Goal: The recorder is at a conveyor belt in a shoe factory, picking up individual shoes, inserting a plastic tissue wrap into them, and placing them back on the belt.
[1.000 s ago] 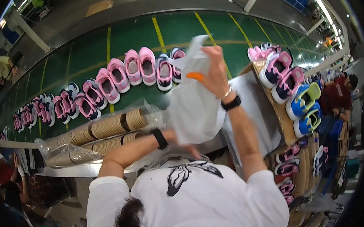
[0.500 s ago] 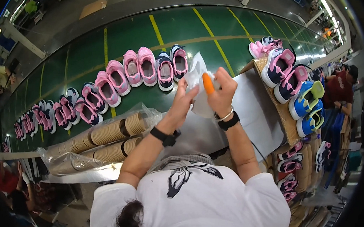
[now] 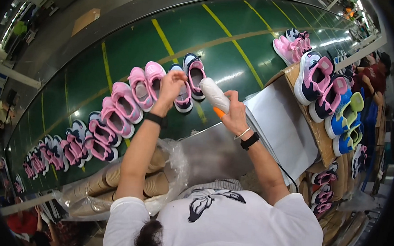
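My right hand (image 3: 235,113), with an orange finger cover on one finger, grips a long rounded wad of white paper (image 3: 214,95). The wad's far end is beside a navy and pink sneaker (image 3: 195,75) on the green conveyor belt. Over the neighbouring navy and pink sneaker (image 3: 184,101) is my left hand (image 3: 171,85). Its fingers are curled together near the shoe opening, and whatever they may hold is hidden. Pink sneakers (image 3: 140,90) stand in pairs just left of that hand.
More shoes line the belt (image 3: 229,56) to the far left. White paper sheets (image 3: 281,120) lie right of my right hand. Beyond them, a cardboard box (image 3: 315,131) bears navy-pink and blue sneakers. Stacked brown paper cups (image 3: 156,184) in clear plastic are near my left forearm. Other people work farther off.
My hands have separated. The right one keeps the white paper, now a compact long wad, while the left has moved left to the navy and pink sneaker.
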{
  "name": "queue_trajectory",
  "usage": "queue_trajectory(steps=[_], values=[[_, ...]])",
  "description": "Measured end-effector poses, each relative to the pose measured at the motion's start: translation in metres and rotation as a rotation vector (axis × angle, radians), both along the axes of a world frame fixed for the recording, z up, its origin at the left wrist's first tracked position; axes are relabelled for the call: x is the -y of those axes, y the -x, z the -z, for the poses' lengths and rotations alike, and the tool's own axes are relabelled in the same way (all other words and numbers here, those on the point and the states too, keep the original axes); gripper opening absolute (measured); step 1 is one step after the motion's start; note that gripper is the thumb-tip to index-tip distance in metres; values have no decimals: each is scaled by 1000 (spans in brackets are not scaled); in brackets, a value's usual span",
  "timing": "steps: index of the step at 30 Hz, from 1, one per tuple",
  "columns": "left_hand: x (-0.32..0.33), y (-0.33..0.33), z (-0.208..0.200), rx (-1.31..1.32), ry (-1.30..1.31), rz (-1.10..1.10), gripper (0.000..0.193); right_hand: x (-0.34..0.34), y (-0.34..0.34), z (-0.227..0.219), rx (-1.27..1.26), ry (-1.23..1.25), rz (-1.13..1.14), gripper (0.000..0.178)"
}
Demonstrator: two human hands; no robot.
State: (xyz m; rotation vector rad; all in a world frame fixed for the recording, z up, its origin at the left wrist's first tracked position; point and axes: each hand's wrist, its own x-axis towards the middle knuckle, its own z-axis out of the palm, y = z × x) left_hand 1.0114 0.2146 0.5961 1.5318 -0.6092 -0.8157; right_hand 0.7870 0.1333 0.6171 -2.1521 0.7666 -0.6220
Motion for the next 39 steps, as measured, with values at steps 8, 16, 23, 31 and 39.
queue_trajectory(steps=[8,16,23,31,39], values=[[92,-57,83,727,-464,271,34,62,-127,40,-483,88,-34,47],[88,-52,89,730,-296,213,20,103,-124,82,-419,147,-274,58],[89,-41,101,875,-137,116,14,109,-149,146,-400,261,38,39],[-50,-28,14,964,94,-180,31,43,-118,61,63,556,-46,35],[-329,131,-58,918,-347,80,40,-187,-34,39,-251,-691,-1133,9]])
